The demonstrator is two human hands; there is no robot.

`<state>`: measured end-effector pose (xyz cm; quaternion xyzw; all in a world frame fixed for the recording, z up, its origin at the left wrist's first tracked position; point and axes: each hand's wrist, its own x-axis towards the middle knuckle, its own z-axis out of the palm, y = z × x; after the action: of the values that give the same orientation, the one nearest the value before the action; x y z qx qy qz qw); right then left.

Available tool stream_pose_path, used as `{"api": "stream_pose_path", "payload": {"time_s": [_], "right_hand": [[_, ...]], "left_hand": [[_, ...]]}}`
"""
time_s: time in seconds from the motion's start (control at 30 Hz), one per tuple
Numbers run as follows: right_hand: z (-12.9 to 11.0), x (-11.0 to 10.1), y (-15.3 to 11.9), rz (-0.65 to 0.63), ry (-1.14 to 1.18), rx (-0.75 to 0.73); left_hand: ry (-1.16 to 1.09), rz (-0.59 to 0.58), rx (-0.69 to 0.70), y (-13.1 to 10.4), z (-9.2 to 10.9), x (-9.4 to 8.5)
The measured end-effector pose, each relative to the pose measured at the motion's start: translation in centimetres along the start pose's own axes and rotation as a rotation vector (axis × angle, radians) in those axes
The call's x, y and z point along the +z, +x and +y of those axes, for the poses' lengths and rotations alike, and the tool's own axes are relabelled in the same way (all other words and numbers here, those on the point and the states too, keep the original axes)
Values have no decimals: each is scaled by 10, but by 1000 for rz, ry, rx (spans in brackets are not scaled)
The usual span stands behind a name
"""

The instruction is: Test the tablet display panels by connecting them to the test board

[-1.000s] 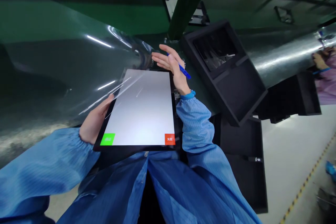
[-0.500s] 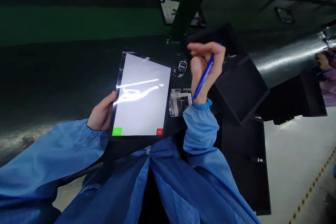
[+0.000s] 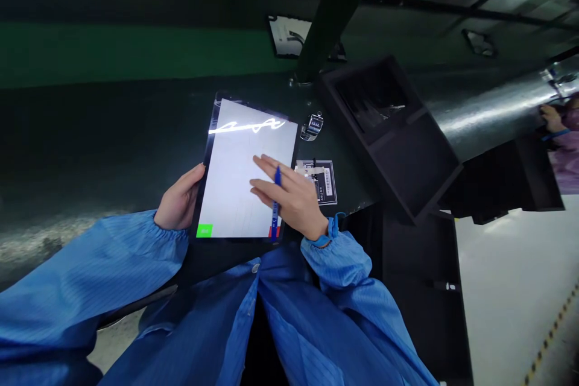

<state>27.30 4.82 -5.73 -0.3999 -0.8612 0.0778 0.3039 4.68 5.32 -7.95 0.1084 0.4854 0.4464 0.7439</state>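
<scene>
My left hand (image 3: 178, 200) grips the left edge of a tablet (image 3: 235, 193), its thumb on the bezel and its fingers hidden underneath. The screen is lit white, with a green square at the lower left and a red one at the lower right. Reflected light streaks cross its upper part. Over the right side of the screen lies my right hand (image 3: 296, 199), fingers stretched to the left, with a blue pen (image 3: 275, 212) tucked between them. The pen's lower end partly covers the red square. I cannot tell whether the fingertips touch the glass.
A metal tally counter (image 3: 313, 126) stands right of the tablet, above a printed card (image 3: 328, 184). Farther right is a black compartmented tray (image 3: 409, 157). A green post (image 3: 337, 9) rises behind, beside another panel (image 3: 287, 36). At the far right, a co-worker's hand (image 3: 552, 117) shows.
My right hand has come down and left from above the table onto the tablet's screen, the blue pen still in it. My left hand keeps hold of the tablet.
</scene>
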Motion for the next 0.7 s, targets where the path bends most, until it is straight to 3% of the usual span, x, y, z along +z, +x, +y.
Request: {"api": "stream_pose_path", "payload": {"time_s": [0.13,0.2,0.3,0.4,0.57,0.7], "right_hand": [[14,-30,-11,344,-43,133],[32,-37,-22,410,-81,249],[63,-33,-44,342,-114,394],[84,-21,-63,231,-101,434],[90,-12,-68,216,-213,419],[88,-12,-65,193,-254,490]], "left_hand": [[-4,133,48,-3,0,5],[-5,163,69,-6,0,2],[-1,228,99,-11,-1,-10],[21,298,93,-14,-1,-17],[4,405,16,-20,5,-4],[-25,385,15,-19,8,-4]]}}
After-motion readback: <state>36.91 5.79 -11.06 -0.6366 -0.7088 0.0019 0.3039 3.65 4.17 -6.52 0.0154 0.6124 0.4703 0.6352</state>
